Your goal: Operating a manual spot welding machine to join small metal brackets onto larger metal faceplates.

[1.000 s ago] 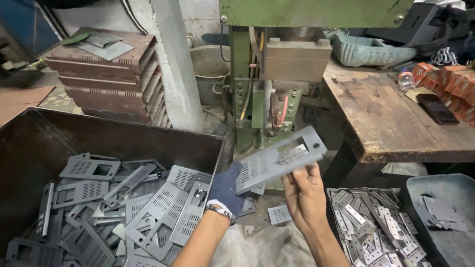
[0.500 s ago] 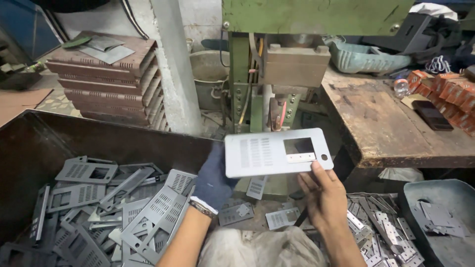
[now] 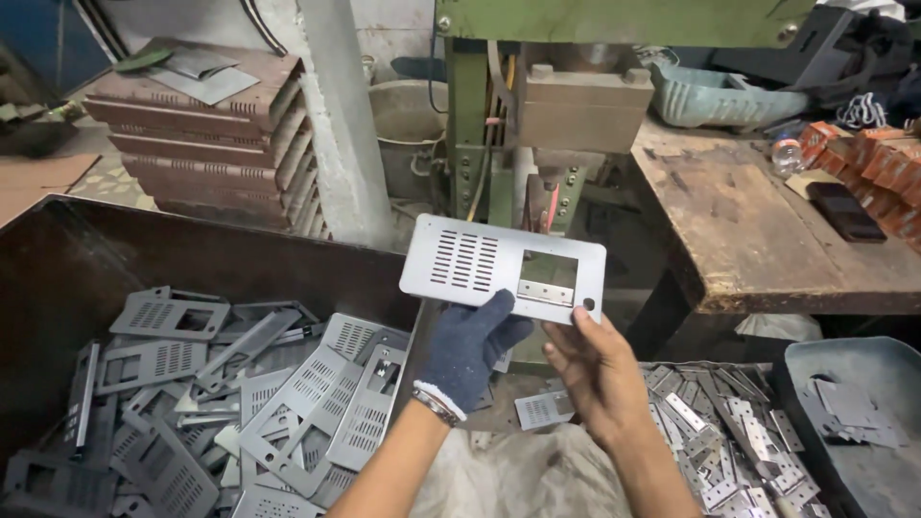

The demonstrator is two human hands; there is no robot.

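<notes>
A flat grey metal plate (image 3: 480, 264) with rows of slots, a rectangular window and a small round hole is held up level in front of me. My left hand (image 3: 467, 350), in a dark blue knit glove, pinches its lower edge near the middle. My bare right hand (image 3: 593, 363) grips the lower right edge, thumb near the round hole. Behind the plate stands a green press machine (image 3: 499, 144).
A dark metal bin (image 3: 67, 259) at left holds several similar slotted plates (image 3: 307, 403). Small metal offcuts (image 3: 720, 432) lie at lower right beside a grey tray (image 3: 863, 374). A worn wooden table (image 3: 758, 221) stands at right, stacked brown trays (image 3: 211, 144) at back left.
The plate was tilted, then turned level and flat toward me. Both hands have risen slightly and keep hold of its lower edge.
</notes>
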